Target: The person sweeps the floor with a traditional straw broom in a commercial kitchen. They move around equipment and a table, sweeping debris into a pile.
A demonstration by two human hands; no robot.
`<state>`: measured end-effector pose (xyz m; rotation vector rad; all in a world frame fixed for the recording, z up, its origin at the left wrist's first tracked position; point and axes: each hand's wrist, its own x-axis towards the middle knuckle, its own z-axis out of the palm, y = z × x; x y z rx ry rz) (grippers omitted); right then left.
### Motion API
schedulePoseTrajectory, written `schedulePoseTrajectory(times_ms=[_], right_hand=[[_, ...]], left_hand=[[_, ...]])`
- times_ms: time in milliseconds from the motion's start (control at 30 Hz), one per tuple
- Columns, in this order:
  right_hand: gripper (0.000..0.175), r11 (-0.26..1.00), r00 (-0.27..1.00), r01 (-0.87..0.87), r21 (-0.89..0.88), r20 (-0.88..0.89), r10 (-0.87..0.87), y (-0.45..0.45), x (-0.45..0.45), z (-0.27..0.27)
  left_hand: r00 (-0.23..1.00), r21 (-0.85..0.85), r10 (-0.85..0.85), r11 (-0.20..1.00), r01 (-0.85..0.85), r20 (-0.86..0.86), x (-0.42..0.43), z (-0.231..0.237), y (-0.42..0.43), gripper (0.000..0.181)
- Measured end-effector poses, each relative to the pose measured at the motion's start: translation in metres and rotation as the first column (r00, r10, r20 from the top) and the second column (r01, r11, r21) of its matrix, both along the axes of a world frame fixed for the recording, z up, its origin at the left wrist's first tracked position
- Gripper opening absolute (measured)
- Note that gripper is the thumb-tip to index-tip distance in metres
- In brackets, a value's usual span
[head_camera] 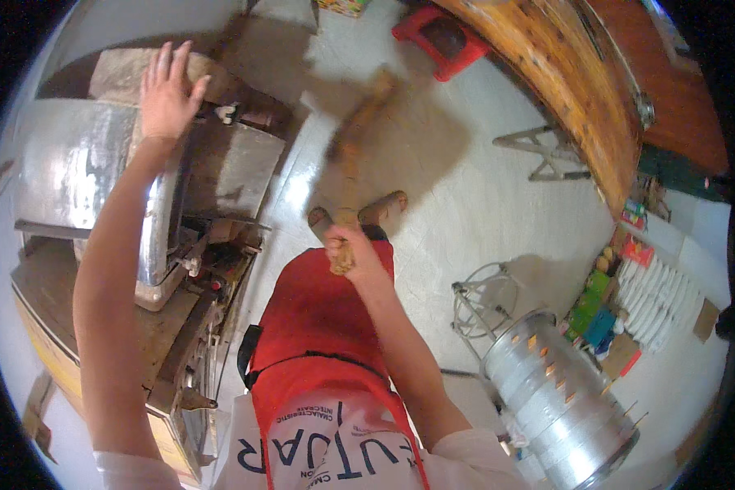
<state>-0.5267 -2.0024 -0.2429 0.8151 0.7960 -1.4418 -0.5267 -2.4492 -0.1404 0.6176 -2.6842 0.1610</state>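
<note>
My right hand grips the end of a long, jointed bamboo-like handle in front of my red apron. Its far end is blurred and looks like a brush or broom head over the tiled floor. My left hand lies palm down, fingers spread, at the upper left. Under or just below it is a metal-cased machine; a pale, rough block-like piece shows beside the fingers. Whether the palm presses on the machine cannot be told.
A red plastic stool stands near a wooden table with folding metal legs. At the lower right are a slotted metal drum, a wire stand, stacked white items and coloured packets. Below the machine sits a wooden cabinet.
</note>
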Motion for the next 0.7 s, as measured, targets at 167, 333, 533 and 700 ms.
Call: schedulePoseTrajectory(times_ms=[167, 333, 533, 700], right_hand=[[0.012, 0.993, 0.991, 0.118, 0.005, 0.069, -0.118, -0.024, 0.01, -0.04], [0.013, 0.953, 0.914, 0.298, 0.053, 0.27, -0.301, 0.085, -0.019, -0.053], [0.012, 0.924, 0.926, 0.376, 0.065, -0.016, -0.376, 0.093, -0.034, -0.013], [0.023, 0.991, 0.989, 0.129, 0.045, -0.081, -0.125, 0.043, 0.01, 0.014]], left_hand=[[0.999, -0.012, -0.012, 1.0, 0.012, 0.031, -0.003, 0.005, 0.001, 0.065], [0.999, -0.023, -0.037, 0.999, 0.037, 0.025, -0.002, 0.006, 0.001, 0.067], [0.999, -0.007, -0.05, 0.999, 0.05, -0.001, 0.0, 0.003, -0.002, 0.068], [0.998, 0.001, -0.056, 0.998, 0.056, 0.031, -0.001, 0.007, 0.001, 0.066]])
